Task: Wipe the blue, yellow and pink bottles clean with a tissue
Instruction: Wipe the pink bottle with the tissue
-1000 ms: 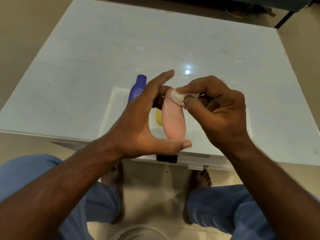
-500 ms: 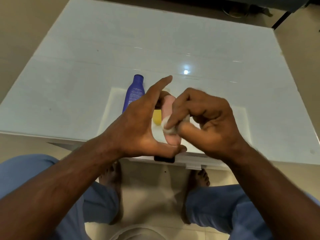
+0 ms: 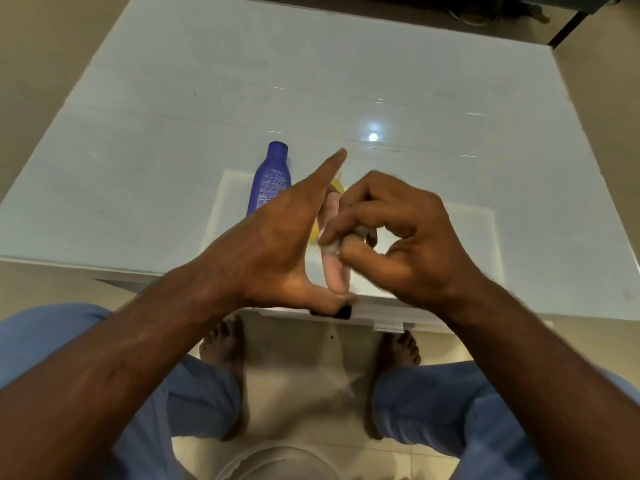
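Head view, looking down past my forearms, puts the work at the centre of the frame: my left hand (image 3: 277,244) holds the small pink plastic bottle (image 3: 334,271) end to end, thumb under its lower end and fingers reaching to its upper end, index finger sticking straight out toward the upper middle. My right hand (image 3: 398,244) pinches the crumpled white tissue (image 3: 330,249) between thumb and curled fingers and presses it against the side of the pink bottle about halfway along. To do this wipe well, I judge I should keep the wad bunched firm so it does not shred, run it the full length of the body, and turn the bottle a little between strokes with my left fingers so every side gets covered, including the ends where my own grip hides the surface. My left hold should stay light but sure, since a smooth bottle gripped only at its tips could slip out. Both wrists hang over the near edge of the glossy white table (image 3: 138,168). Behind my left hand, slightly left of centre, the tall blue plastic bottle (image 3: 270,178) lies on the table, and the yellow bottle (image 3: 336,187) peeks out just beside it, mostly hidden.
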The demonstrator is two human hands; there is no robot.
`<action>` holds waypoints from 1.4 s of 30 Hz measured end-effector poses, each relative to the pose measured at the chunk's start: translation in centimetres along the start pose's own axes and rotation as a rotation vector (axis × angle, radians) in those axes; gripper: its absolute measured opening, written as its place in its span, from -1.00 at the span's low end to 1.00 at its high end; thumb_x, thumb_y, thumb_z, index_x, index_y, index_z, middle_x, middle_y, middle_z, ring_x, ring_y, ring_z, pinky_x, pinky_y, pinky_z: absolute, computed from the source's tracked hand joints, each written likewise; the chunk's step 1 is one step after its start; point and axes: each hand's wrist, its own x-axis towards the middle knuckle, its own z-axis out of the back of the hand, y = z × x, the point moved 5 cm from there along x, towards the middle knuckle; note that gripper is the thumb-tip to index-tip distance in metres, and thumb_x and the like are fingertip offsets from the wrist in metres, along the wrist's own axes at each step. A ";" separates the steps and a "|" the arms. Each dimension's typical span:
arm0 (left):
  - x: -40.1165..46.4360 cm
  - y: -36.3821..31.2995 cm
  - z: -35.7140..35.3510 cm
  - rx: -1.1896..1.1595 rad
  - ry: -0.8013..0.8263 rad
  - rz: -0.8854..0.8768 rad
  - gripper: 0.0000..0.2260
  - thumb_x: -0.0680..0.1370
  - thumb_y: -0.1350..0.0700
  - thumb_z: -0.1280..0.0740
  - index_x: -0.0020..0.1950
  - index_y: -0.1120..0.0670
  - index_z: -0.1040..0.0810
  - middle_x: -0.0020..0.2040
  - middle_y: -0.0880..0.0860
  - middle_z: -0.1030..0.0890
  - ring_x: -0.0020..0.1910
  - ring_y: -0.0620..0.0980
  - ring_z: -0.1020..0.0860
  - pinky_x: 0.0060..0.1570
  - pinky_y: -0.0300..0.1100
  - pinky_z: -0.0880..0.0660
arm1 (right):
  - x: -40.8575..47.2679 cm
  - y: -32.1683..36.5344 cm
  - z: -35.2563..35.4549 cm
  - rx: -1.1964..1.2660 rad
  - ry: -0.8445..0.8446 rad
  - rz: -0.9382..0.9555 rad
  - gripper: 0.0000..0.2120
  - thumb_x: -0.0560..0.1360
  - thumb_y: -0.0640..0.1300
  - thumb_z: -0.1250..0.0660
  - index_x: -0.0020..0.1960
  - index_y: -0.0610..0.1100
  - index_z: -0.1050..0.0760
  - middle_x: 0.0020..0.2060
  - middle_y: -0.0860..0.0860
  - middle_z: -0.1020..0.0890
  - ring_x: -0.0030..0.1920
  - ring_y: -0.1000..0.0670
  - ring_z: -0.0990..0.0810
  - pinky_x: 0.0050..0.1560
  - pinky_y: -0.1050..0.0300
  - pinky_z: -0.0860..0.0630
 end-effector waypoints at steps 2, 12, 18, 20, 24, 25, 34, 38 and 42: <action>-0.1 -0.5 -0.6 0.026 0.039 0.012 0.26 0.26 -0.30 -0.59 0.66 0.05 0.16 0.45 -0.07 -0.42 0.35 -0.14 -0.45 0.34 -0.33 -0.40 | 0.3 -0.8 0.3 -0.104 -0.060 -0.047 -0.85 0.49 -0.25 -0.40 -0.04 -0.14 -0.75 -0.14 -0.01 -0.61 -0.18 0.07 -0.52 -0.19 0.19 -0.51; 0.4 0.2 -0.7 0.055 0.011 -0.053 0.21 0.33 -0.27 -0.55 0.65 0.17 0.16 0.32 -0.06 -0.49 0.27 -0.08 -0.52 0.31 -0.11 -0.49 | -0.1 0.2 -1.0 -0.073 0.078 0.048 -0.87 0.41 -0.34 -0.50 -0.12 -0.15 -0.74 -0.17 -0.05 -0.60 -0.18 0.15 -0.49 -0.14 0.29 -0.45; 0.4 0.3 -0.1 -0.007 -0.088 0.032 0.23 0.27 -0.30 -0.58 0.66 0.07 0.12 0.42 -0.10 -0.41 0.37 -0.15 -0.45 0.36 -0.37 -0.37 | 0.0 -1.1 0.7 -0.065 -0.155 -0.071 -0.80 0.51 -0.35 -0.45 0.06 -0.15 -0.75 -0.09 -0.01 -0.61 -0.07 0.20 -0.54 -0.08 0.37 -0.45; 0.4 0.4 0.8 -0.014 -0.171 0.036 0.19 0.28 -0.34 -0.54 0.65 0.12 0.04 0.38 -0.08 -0.44 0.33 -0.21 -0.46 0.33 -0.36 -0.40 | 0.0 -1.0 0.8 0.058 -0.134 -0.088 -0.81 0.49 -0.36 -0.45 0.02 -0.16 -0.75 -0.11 0.00 -0.62 -0.08 0.12 -0.59 -0.12 0.33 -0.46; 0.1 -0.1 1.7 -0.095 -0.311 0.034 0.16 0.25 -0.34 -0.54 0.63 0.18 -0.07 0.39 -0.08 -0.44 0.35 -0.32 -0.43 0.33 -0.40 -0.37 | 0.2 -0.9 1.4 0.201 -0.183 -0.120 -0.78 0.53 -0.39 -0.43 0.03 -0.11 -0.71 -0.07 -0.06 -0.66 -0.04 -0.03 -0.66 -0.12 0.06 -0.63; 0.1 -0.5 1.3 -0.129 -0.292 0.022 0.16 0.25 -0.30 -0.56 0.63 0.18 -0.08 0.40 -0.04 -0.46 0.37 -0.21 -0.46 0.34 -0.33 -0.40 | 0.3 -1.3 1.6 0.216 -0.230 -0.149 -0.79 0.56 -0.39 -0.42 0.05 -0.12 -0.70 -0.04 -0.07 -0.67 -0.02 -0.05 -0.68 -0.09 -0.01 -0.68; -0.1 -0.1 2.2 -0.133 -0.336 0.040 0.16 0.23 -0.24 -0.61 0.62 0.19 -0.10 0.40 0.03 -0.48 0.36 -0.09 -0.51 0.34 -0.23 -0.46 | -0.1 0.2 1.4 0.236 -0.124 -0.032 -0.69 0.44 -0.49 -0.41 0.00 -0.13 -0.71 -0.13 -0.06 -0.66 -0.11 0.00 -0.63 -0.12 0.26 -0.48; -0.2 -1.1 0.3 -0.123 -0.227 0.021 0.19 0.21 -0.25 -0.64 0.63 0.15 -0.09 0.38 0.00 -0.49 0.35 -0.06 -0.51 0.33 -0.28 -0.44 | 0.4 -1.3 1.8 0.163 -0.243 -0.145 -0.81 0.54 -0.38 -0.42 0.04 -0.17 -0.74 -0.07 -0.07 -0.67 -0.04 0.09 -0.63 -0.09 0.32 -0.50; 0.2 -0.4 1.3 -0.116 -0.303 0.030 0.16 0.24 -0.28 -0.60 0.61 0.20 -0.11 0.38 0.00 -0.48 0.36 -0.13 -0.50 0.36 -0.26 -0.43 | 0.0 -0.3 1.6 0.266 -0.064 -0.051 -0.77 0.44 -0.43 -0.44 -0.07 -0.14 -0.74 -0.15 -0.03 -0.65 -0.13 0.02 -0.63 -0.12 0.26 -0.49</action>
